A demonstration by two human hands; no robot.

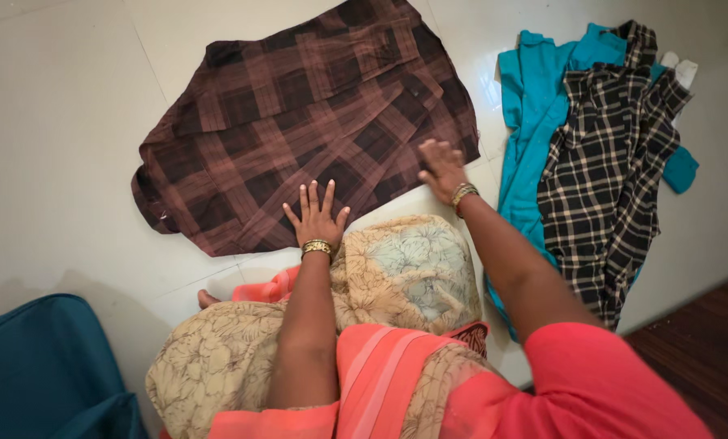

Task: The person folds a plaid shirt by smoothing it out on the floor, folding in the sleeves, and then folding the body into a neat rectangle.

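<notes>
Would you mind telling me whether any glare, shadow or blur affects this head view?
Head view: a soft glare patch on the pale floor beside the teal garment; a faint shadow at lower left; the right hand is slightly motion-blurred, while the left hand and brown plaid shirt look sharp.

A: How's the light?
B: Soft and even, fairly bright. The pale floor [63, 130] glows, with a white glare patch just beyond the right hand's [441, 169] fingertips.
A: Shadows?
B: Faint. A dim grey one lies on the floor well to the left of the left hand's [316, 219] fingers, beside the teal cushion [43, 358].
A: Sharpness?
B: The right hand's fingers are slightly motion-blurred; the left ones are crisp. Floor lines bow toward the edges, and the far right corner goes dark.
</notes>
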